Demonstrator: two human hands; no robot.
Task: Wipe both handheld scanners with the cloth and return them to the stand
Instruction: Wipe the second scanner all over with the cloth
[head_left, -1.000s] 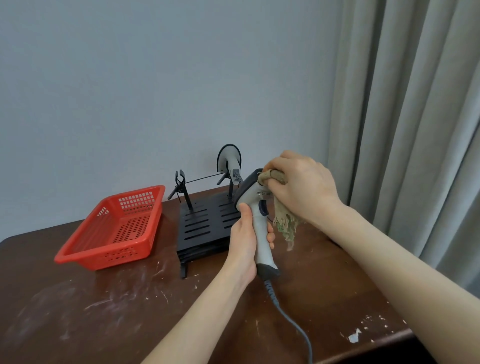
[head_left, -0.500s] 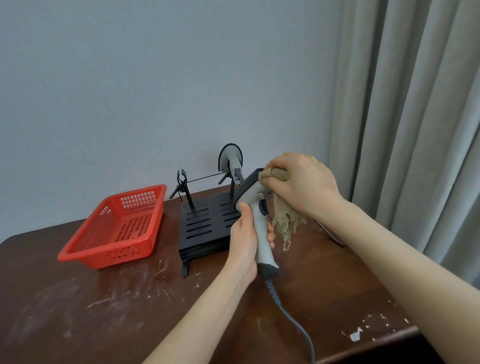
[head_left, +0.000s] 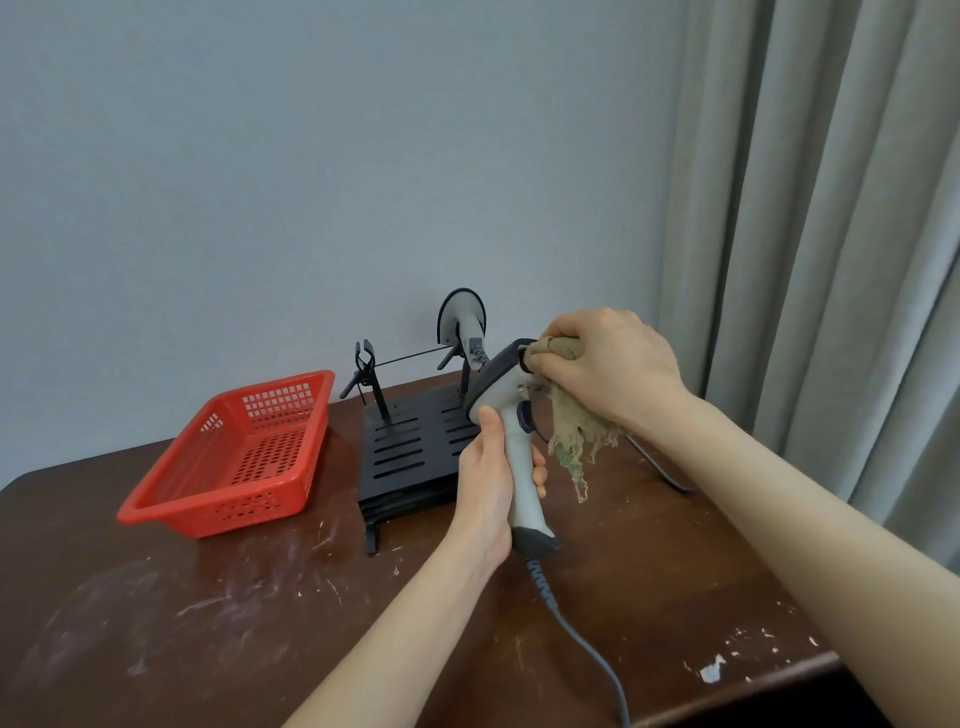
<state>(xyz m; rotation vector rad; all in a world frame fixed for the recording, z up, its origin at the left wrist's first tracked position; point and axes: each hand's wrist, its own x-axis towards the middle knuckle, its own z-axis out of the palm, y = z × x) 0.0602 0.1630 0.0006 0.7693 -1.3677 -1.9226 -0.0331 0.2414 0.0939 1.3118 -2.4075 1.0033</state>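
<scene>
Change: your right hand (head_left: 608, 364) has barely shifted in the last second and still pinches the bunched cloth (head_left: 576, 431) against the scanner (head_left: 496, 382) nose.
Left hand (head_left: 485, 499): wrapped round the grip, near the table (head_left: 208, 623) back edge (just before the stand (head_left: 410, 447)).
Meaning: you're still wiping, and the return is not yet due.

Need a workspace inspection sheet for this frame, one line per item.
Surface: dark wooden table, scuffed, pale flecks, chipped near the right edge.
Job's things: scanner upright, cloth on its head; second scanner on the black stand.
Clutter: red basket left of stand.
Hands: left hand grips scanner handle; right hand holds cloth.
Cables: grey cable runs from the handle off the near edge; dark cable by the curtain.
Surroundings: grey wall, curtain at right.
</scene>
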